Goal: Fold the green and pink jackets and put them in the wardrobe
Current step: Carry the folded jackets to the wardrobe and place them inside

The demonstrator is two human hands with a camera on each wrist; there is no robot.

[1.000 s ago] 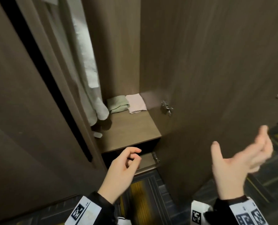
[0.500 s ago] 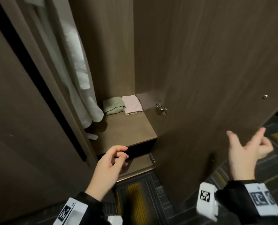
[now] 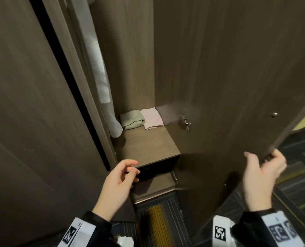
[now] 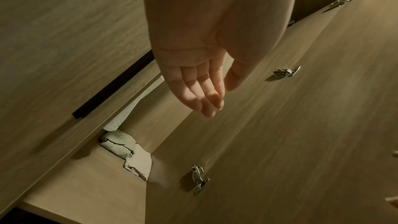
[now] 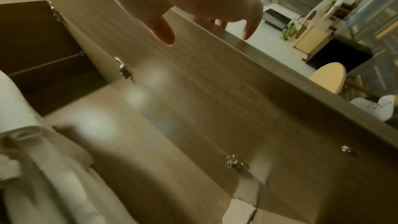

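Note:
The folded green jacket (image 3: 131, 119) and folded pink jacket (image 3: 152, 118) lie side by side at the back of the wardrobe shelf (image 3: 148, 147). The left wrist view shows the same green jacket (image 4: 118, 144) and pink jacket (image 4: 138, 164). My left hand (image 3: 133, 169) hovers by the shelf's front edge, fingers loosely curled, holding nothing. My right hand (image 3: 262, 157) grips the free edge of the open right wardrobe door (image 3: 228, 86). Its thumb (image 5: 163, 31) lies on the inner face and its fingers (image 5: 247, 28) wrap behind the edge.
A white garment (image 3: 101, 77) hangs at the left inside the wardrobe, its hem near the green jacket. Metal hinges (image 3: 184, 121) sit on the right door. A lower shelf (image 3: 153, 186) and striped dark carpet (image 3: 158, 225) lie below. The left door (image 3: 32, 104) stands close by.
My right hand has moved from the air in front of the door to its free edge and taken hold of it. My left hand has barely moved.

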